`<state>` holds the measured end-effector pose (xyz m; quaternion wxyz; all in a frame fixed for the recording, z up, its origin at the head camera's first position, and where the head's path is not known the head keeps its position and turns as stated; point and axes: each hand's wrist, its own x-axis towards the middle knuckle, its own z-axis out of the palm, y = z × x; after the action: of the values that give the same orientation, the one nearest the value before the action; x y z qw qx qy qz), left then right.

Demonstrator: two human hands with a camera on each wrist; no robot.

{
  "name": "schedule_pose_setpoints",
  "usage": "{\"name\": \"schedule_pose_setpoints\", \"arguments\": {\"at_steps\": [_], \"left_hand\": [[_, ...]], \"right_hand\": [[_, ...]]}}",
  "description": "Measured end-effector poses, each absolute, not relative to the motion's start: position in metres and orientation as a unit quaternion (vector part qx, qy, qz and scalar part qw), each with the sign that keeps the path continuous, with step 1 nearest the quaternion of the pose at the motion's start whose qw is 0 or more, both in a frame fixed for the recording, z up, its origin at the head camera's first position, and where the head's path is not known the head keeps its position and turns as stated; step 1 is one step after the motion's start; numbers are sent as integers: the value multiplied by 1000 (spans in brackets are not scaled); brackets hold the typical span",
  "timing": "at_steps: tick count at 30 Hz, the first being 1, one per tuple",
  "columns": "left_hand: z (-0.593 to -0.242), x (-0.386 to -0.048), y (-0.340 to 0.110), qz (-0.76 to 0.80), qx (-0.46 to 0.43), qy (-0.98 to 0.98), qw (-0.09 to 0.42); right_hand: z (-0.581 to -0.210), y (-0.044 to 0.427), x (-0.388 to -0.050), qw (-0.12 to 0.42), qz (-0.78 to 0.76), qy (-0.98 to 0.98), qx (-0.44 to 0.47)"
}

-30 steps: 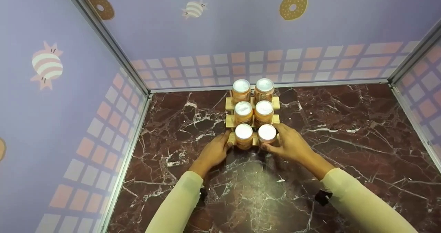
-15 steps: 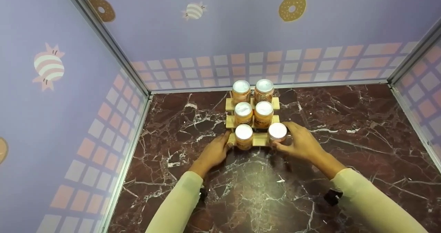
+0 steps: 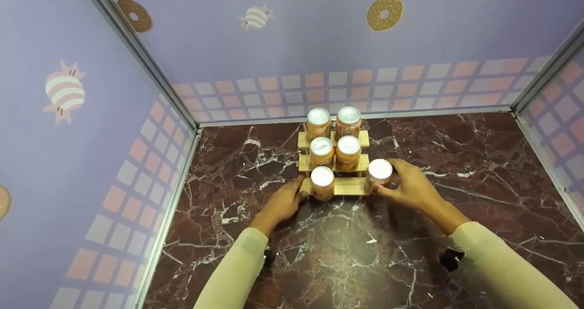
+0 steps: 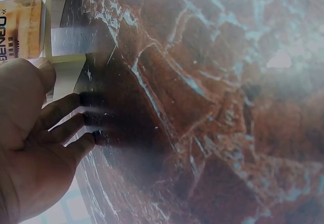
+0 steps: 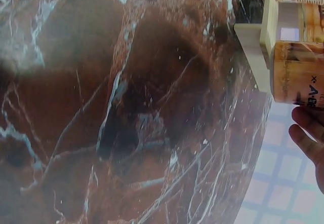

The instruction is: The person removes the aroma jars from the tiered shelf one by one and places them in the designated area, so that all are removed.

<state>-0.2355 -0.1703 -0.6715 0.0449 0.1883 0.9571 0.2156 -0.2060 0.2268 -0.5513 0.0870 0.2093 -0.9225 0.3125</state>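
Observation:
A pale wooden rack [image 3: 351, 186] with three steps holds five orange cans with white tops; the front step bears one can [image 3: 322, 183] at its left. My right hand [image 3: 413, 185] grips another can [image 3: 380, 172] just at the right end of the front step. In the right wrist view, that can [image 5: 296, 74] is beside the rack [image 5: 255, 51], fingers [image 5: 309, 138] on it. My left hand [image 3: 280, 204] touches the left end of the front step; in the left wrist view the hand [image 4: 38, 148] has its thumb against the rack [image 4: 48, 36] and its other fingers extended.
The dark red marble tabletop [image 3: 328, 254] extends around the rack. Behind stands a purple wall [image 3: 310, 35] with printed sweets and checks, close to the rack's back. More walls rise at the left [image 3: 27, 154] and right [image 3: 565, 140].
My right hand has moved right with its can, from the front step's right part to its end, uncovering the wood there. My left hand has stayed at the rack's left end.

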Motion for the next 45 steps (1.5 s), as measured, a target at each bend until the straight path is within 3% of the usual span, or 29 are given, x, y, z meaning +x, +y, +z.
{"name": "schedule_pose_setpoints", "arguments": {"at_steps": [45], "left_hand": [[-670,-234,-169,225,185,956,45]], "right_hand": [[-578,249,-236,38,346,-930,120]]}}
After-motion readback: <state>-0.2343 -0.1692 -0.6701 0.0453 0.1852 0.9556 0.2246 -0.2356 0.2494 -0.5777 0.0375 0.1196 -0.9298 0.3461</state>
